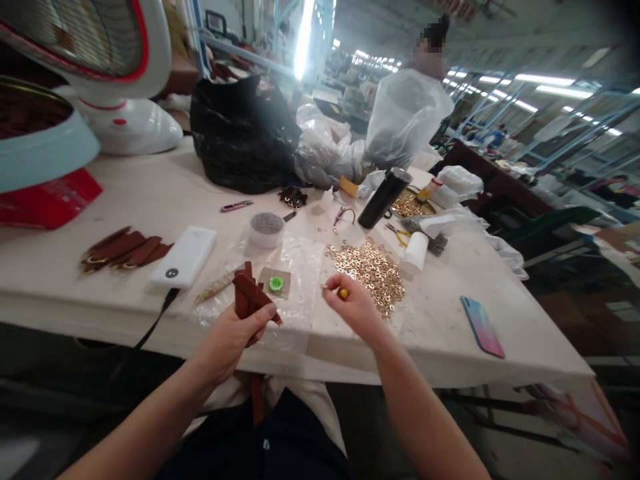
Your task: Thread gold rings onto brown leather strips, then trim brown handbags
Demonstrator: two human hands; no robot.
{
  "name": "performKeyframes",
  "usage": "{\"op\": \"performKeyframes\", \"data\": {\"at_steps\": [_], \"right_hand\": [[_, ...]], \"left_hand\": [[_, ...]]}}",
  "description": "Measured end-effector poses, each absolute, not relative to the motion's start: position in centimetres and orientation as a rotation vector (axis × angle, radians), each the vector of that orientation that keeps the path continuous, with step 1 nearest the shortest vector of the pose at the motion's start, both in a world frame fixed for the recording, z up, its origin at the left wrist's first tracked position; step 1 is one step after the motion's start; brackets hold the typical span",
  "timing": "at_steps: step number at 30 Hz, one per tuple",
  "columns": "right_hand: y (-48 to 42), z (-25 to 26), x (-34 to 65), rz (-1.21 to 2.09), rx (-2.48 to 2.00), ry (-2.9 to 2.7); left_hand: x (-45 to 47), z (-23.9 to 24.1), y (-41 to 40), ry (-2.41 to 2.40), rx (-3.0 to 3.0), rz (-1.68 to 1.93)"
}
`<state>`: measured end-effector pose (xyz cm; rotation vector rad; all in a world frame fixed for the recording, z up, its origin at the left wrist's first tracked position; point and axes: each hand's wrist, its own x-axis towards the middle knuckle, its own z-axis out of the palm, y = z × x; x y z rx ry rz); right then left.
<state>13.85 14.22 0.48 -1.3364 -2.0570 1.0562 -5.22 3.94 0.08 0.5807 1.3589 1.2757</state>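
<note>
My left hand [237, 333] is closed around several brown leather strips [253, 293], which stick up past the thumb; a bit of gold metal shows at the lower tip of one. My right hand [353, 307] is closed in a pinch at the left edge of a spread of small gold metal rings [373, 267]. A tiny pale gold piece [325, 287] shows at its fingertips, and a yellow round end [344, 293] of something mostly hidden pokes out between the fingers. Between the hands, a bright green round item [276, 284] sits on a small square block over clear plastic.
A tape roll [267, 230], white power bank [185, 259] with cable and brown leather tabs [125, 250] lie leftward. A black cylinder [385, 197], white spool [414, 255] and phone [483, 327] are rightward. Behind stand a fan [125, 123] and black bag [243, 133]. Someone is beyond the table.
</note>
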Motion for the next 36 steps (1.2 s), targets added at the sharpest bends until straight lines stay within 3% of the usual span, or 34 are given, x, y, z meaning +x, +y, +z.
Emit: {"op": "performKeyframes", "data": {"at_steps": [2,4,14,17,22,36], "right_hand": [[11.4,0.8,11.9,1.577,-1.101,-1.662],[9.4,0.9,10.1,1.814,-0.988,-1.366],[8.2,-0.9,7.5,2.030,-0.815,-0.911],[8.1,-1.0,7.4,1.955,-0.883,-0.983],[7.9,-0.5,7.5,1.560,-0.995,-1.456],[7.7,-0.5,6.9,1.450,-0.938,-1.651]], "left_hand": [[-4.7,0.9,4.4,1.338,0.534,1.358],[-4.3,1.6,4.7,1.308,0.504,1.422],[-3.8,1.2,4.4,1.118,0.314,1.427],[-3.9,1.3,4.3,1.110,0.312,1.394],[-4.4,1.1,4.3,1.357,0.424,1.451],[-5.0,1.7,4.2,1.553,0.652,1.369]]}}
